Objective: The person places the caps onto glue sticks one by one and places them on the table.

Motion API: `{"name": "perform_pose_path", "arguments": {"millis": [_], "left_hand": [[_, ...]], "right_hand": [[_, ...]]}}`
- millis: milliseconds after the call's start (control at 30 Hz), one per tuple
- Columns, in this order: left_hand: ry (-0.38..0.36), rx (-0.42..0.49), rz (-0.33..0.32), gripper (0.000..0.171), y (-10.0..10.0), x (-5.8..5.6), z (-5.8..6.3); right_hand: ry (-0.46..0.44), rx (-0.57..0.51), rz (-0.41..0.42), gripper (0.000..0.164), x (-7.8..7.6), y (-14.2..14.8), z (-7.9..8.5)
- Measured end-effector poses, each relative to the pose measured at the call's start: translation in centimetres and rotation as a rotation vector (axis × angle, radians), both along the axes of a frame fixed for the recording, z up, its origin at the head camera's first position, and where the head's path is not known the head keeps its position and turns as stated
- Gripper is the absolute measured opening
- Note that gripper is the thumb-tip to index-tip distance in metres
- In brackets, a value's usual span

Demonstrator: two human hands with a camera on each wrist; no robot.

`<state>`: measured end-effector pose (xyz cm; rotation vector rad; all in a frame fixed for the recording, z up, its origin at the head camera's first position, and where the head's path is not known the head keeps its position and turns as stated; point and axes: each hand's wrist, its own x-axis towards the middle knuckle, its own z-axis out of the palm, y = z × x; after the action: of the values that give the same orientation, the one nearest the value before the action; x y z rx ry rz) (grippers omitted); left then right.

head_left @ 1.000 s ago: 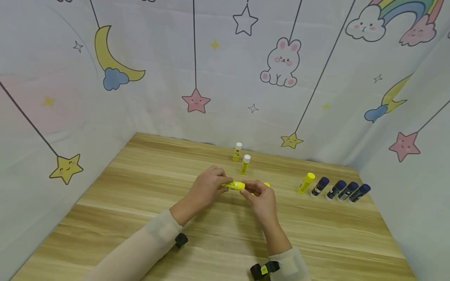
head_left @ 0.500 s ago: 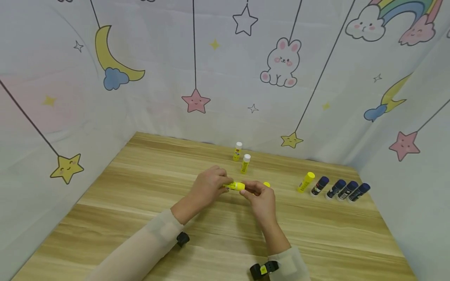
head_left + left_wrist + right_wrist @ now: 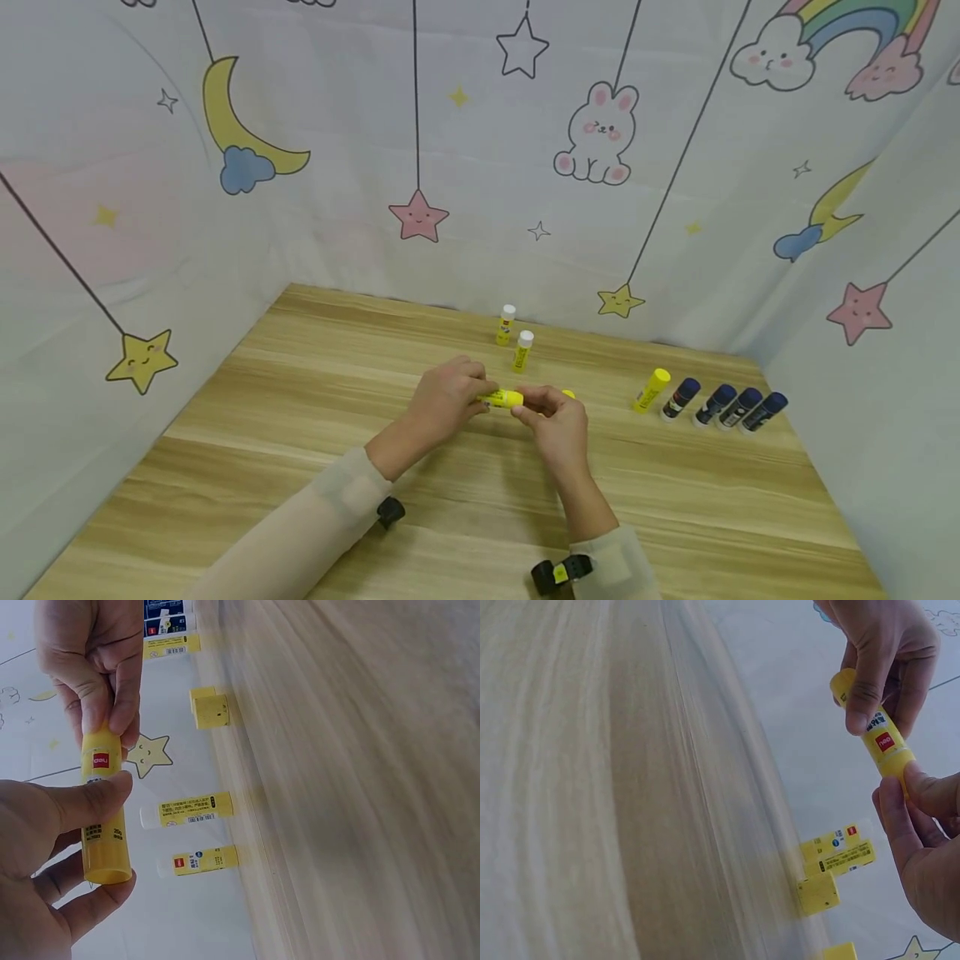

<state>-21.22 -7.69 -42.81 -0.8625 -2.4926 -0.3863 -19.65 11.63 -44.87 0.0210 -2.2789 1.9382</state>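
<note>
A yellow glue stick (image 3: 497, 397) lies level between my two hands, above the table. My left hand (image 3: 447, 398) grips its body, thumb on one side and fingers on the other in the left wrist view. At its other end, the right hand (image 3: 558, 425) pinches the yellow cap (image 3: 896, 763) between thumb and fingertips. The printed label with a red patch (image 3: 101, 760) shows between the hands. Just behind my right hand, a yellow piece (image 3: 569, 394) peeks out; the left wrist view shows short yellow caps (image 3: 211, 710) standing on the table there.
Two yellow glue sticks with white tops, one nearer (image 3: 522, 352) and one farther (image 3: 506, 325), stand upright behind the hands. To the right, a yellow-capped stick (image 3: 652, 391) stands beside several dark blue-capped sticks (image 3: 716, 405). A printed curtain (image 3: 337, 125) borders the wooden table (image 3: 262, 400).
</note>
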Motion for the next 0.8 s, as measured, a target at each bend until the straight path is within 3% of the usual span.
{"name": "perform_pose_path", "arguments": {"millis": [233, 500, 800], "left_hand": [[-0.012, 0.002, -0.025, 0.028, 0.2, -0.1, 0.1], [-0.070, -0.005, -0.027, 0.032, -0.3, -0.5, 0.3], [-0.094, 0.005, -0.065, 0.031, 0.1, -0.8, -0.1]], "right_hand": [[-0.011, -0.017, -0.009, 0.019, 0.1, 0.1, -0.2], [-0.016, -0.015, 0.079, 0.022, 0.1, 0.5, -0.1], [-0.040, 0.003, 0.092, 0.027, 0.0, 1.3, 0.2]]}}
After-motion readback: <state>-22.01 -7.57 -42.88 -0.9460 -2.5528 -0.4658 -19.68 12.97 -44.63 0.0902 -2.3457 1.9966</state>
